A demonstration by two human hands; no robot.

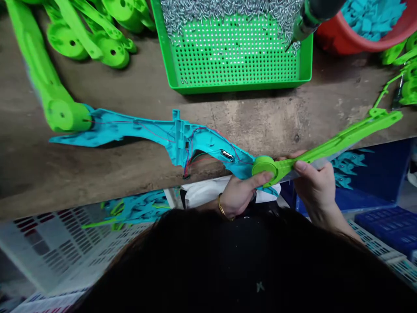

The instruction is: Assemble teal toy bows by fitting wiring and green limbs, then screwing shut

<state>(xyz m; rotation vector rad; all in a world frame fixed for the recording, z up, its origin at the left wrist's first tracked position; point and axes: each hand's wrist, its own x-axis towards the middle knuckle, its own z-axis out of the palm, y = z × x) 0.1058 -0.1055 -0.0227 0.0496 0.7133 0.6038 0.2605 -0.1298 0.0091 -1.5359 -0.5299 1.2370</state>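
A blue plastic bow-shaped shell (146, 130) lies open side up along the bench edge, with thin red and blue wires and small metal cells inside. At its right end, my left hand (239, 191) grips the round joint of a green arm (345, 137), thumb on the disc. Farther along that arm, my right hand (314, 178) is closed around it, thumb on top. The arm slants up to the right. Another green arm (42, 74) joins the shell's left end by its round hub.
A green basket (239, 89) of screws stands at the back, with a dark screwdriver tool (309, 19) hanging over its right side. Beside it is a red bowl (345, 37) of blue pieces. Green parts (114, 48) lie back left. Crates stand below the bench edge.
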